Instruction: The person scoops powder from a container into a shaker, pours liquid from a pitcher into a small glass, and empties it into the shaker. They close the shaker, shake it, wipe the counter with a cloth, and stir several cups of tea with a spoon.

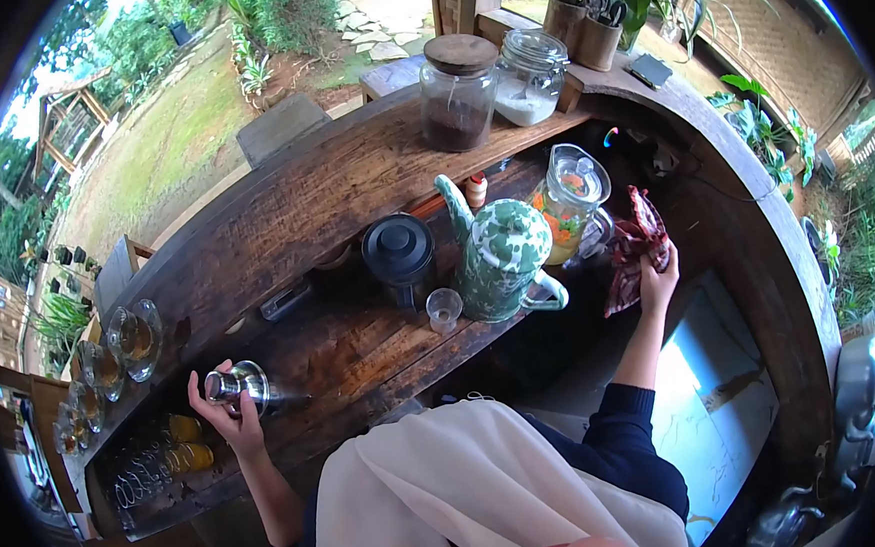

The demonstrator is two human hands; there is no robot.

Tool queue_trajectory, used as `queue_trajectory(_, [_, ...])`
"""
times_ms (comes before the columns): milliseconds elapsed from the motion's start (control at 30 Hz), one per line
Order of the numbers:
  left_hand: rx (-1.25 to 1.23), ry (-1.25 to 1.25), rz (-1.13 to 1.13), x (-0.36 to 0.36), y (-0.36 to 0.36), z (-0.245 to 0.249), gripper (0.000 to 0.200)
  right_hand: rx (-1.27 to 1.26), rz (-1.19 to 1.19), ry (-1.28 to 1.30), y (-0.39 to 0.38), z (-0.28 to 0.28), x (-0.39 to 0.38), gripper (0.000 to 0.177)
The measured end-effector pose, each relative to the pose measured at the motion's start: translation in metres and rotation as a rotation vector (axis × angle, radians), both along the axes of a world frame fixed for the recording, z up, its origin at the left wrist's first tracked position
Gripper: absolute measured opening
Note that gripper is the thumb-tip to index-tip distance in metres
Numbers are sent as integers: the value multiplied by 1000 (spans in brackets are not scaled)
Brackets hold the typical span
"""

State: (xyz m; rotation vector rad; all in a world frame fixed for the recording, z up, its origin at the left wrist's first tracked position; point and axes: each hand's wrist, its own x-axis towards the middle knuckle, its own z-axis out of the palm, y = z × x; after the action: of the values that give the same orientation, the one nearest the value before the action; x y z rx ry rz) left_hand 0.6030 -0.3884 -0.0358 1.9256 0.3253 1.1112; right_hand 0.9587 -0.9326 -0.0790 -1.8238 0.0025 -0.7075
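In the head view, my left hand [234, 418] is wrapped round a shiny metal cocktail shaker [253, 381], tilted over the left part of the wooden counter. My right hand [658, 285] grips a crumpled dark red patterned cloth [638, 246], raised at the right beside a glass pitcher [566, 205]. Between my hands stand a green-and-white speckled enamel pot [503, 254], a black-lidded French press [399, 256] and a small clear glass [445, 311]. Whatever lies inside the shaker is hidden.
A wood-lidded jar of dark grounds [459, 97] and a clip-top jar of white granules [529, 79] stand on the raised counter ledge [283, 198]. Glass cups on saucers [136, 340] line its left end. Several mugs [188, 456] sit below. Metal kettles [858, 388] are at far right.
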Motion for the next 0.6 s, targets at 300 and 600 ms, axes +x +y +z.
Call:
queue_trajectory(300, [-318,46,-248,-14,9,-13,81,78,81,119,26,56,-142,45])
queue_trajectory(600, [-584,44,-351,-13,11,-44,107,187,653,424,97,92,-231,54])
